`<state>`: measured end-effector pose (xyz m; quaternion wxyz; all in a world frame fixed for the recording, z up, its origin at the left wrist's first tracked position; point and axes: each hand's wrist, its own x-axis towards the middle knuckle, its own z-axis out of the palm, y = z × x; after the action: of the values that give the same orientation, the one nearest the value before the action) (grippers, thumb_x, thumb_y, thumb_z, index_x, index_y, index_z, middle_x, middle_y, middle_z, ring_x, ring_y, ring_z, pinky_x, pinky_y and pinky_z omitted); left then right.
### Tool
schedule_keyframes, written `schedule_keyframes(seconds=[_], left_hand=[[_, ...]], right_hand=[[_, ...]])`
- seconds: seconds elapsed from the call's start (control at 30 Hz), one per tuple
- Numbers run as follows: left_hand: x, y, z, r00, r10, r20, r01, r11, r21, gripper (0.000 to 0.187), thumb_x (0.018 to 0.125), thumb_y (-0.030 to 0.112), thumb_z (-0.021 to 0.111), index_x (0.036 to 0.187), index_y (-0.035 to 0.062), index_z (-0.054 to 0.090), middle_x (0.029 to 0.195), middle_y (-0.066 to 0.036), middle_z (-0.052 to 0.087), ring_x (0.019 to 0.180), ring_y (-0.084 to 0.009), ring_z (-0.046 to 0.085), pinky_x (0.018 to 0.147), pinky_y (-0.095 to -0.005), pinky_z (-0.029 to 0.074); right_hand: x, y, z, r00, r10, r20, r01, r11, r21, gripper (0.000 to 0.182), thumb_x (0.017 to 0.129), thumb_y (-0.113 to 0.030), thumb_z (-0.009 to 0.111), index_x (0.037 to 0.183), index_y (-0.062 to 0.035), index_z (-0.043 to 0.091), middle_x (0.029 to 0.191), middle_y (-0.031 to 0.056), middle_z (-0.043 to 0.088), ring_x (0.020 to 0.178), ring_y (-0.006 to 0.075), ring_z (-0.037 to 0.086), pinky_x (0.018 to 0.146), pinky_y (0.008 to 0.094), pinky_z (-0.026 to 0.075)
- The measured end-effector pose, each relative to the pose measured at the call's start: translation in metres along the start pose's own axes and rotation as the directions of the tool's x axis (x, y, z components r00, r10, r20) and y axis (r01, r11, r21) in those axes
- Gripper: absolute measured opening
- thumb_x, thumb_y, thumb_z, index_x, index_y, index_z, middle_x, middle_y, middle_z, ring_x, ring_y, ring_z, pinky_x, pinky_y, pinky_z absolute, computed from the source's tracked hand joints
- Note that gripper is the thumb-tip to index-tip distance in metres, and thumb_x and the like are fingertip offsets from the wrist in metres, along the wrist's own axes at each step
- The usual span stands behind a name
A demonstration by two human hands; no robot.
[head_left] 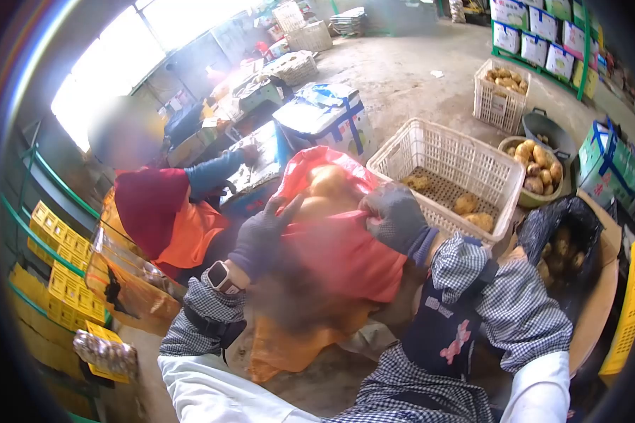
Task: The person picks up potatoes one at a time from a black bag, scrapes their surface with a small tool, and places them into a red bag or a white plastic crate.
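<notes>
A red plastic bag [346,257] with several potatoes [326,181] showing in its mouth is in front of me. My left hand [261,236], in a dark grey glove, is at the bag's left rim, with the plastic between thumb and fingers. On the opposite rim, my right hand [401,222], gloved alike, is closed around gathered plastic. A blurred dark patch hides part of the bag's lower left. Right behind my right hand stands a white plastic crate [444,144] with a few potatoes [466,204] on its bottom.
A co-worker in a dark red top [148,211] reaches toward a box at left. A potato-filled basket [536,169], a white crate [499,102] and a black-lined carton [596,296] stand at right. Yellow crates [60,247] fill the left rack. A taped white box [324,116] is ahead.
</notes>
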<state>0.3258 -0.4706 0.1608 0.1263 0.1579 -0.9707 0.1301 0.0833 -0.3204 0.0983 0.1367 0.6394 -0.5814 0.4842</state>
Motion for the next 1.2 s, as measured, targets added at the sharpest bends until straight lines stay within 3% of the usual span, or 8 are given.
schedule_keyframes(seconds=[0.17,0.37,0.67,0.7,0.73,0.77,0.9,1.2], left_hand=[[0.008,-0.008,-0.002,0.997,0.050,0.064,-0.042,0.990,-0.133,0.047,0.081,0.001,0.055,0.126,0.0138,0.061,0.097,-0.012,0.068,0.083,-0.0329,0.066,0.073,-0.0407,0.054],[0.036,-0.039,0.028,0.926,-0.235,0.295,0.369,0.728,-0.578,0.038,0.078,-0.006,0.054,0.110,0.0073,0.069,0.095,-0.017,0.069,0.089,-0.0318,0.067,0.078,-0.0357,0.053],[0.090,-0.026,0.026,0.859,-0.110,0.499,0.167,0.983,-0.071,0.034,0.083,0.008,0.056,0.111,0.0182,0.072,0.093,-0.011,0.072,0.087,-0.0247,0.069,0.078,-0.0377,0.054],[0.096,-0.025,0.026,0.863,-0.062,0.502,0.127,0.987,-0.096,0.033,0.083,0.008,0.056,0.111,0.0172,0.072,0.093,-0.011,0.072,0.087,-0.0243,0.069,0.077,-0.0371,0.054],[0.106,-0.019,0.027,0.883,-0.008,0.469,0.085,0.986,-0.143,0.032,0.083,0.008,0.056,0.110,0.0163,0.072,0.092,-0.011,0.072,0.086,-0.0239,0.069,0.076,-0.0366,0.054],[0.112,-0.010,0.028,0.904,0.039,0.425,0.054,0.977,-0.204,0.031,0.083,0.008,0.056,0.109,0.0153,0.071,0.092,-0.011,0.072,0.085,-0.0235,0.069,0.076,-0.0360,0.054],[0.138,0.059,0.031,0.963,0.108,0.248,0.014,0.896,-0.443,0.028,0.084,0.007,0.056,0.107,0.0114,0.070,0.090,-0.011,0.071,0.082,-0.0219,0.068,0.073,-0.0338,0.054],[0.125,0.135,0.034,0.984,0.058,0.166,0.109,0.541,-0.834,0.020,0.085,0.005,0.057,0.102,0.0026,0.068,0.086,-0.010,0.070,0.075,-0.0183,0.066,0.067,-0.0287,0.053]], right_hand=[[0.007,0.001,0.002,1.000,-0.004,0.000,0.004,1.000,0.030,0.015,0.075,-0.019,0.075,0.074,-0.0105,0.063,0.072,0.0105,0.061,0.074,0.0332,0.058,0.069,0.0450,0.044],[0.012,-0.006,0.003,0.998,0.055,0.025,-0.057,0.994,0.093,0.015,0.074,-0.019,0.075,0.073,-0.0085,0.064,0.071,0.0125,0.062,0.073,0.0342,0.060,0.066,0.0455,0.046],[0.001,0.015,0.015,0.997,-0.067,0.026,0.065,0.993,0.098,0.022,0.079,-0.028,0.068,0.075,-0.0071,0.063,0.069,0.0125,0.062,0.073,0.0317,0.061,0.066,0.0423,0.047],[0.009,0.027,0.034,0.915,-0.064,0.398,-0.289,0.582,0.760,0.015,0.086,-0.022,0.063,0.084,-0.0076,0.065,0.072,0.0103,0.062,0.072,0.0270,0.061,0.064,0.0395,0.048],[0.018,0.041,0.052,0.701,-0.051,0.711,-0.709,-0.160,0.687,0.013,0.092,-0.016,0.057,0.093,-0.0080,0.067,0.075,0.0081,0.062,0.071,0.0223,0.062,0.061,0.0367,0.048],[0.020,0.050,0.052,0.664,0.020,0.747,-0.717,-0.267,0.644,0.013,0.089,-0.016,0.058,0.090,-0.0078,0.067,0.074,0.0094,0.062,0.071,0.0243,0.062,0.062,0.0382,0.048],[0.022,0.012,0.000,0.984,0.177,0.030,-0.169,0.851,0.498,0.010,0.078,-0.015,0.062,0.080,-0.0071,0.068,0.073,0.0146,0.062,0.071,0.0325,0.062,0.064,0.0442,0.048],[-0.088,0.035,-0.202,0.867,0.317,-0.385,-0.257,0.945,0.200,0.018,0.074,-0.017,0.067,0.085,-0.0017,0.069,0.078,0.0173,0.067,0.069,0.0292,0.065,0.063,0.0397,0.050]])
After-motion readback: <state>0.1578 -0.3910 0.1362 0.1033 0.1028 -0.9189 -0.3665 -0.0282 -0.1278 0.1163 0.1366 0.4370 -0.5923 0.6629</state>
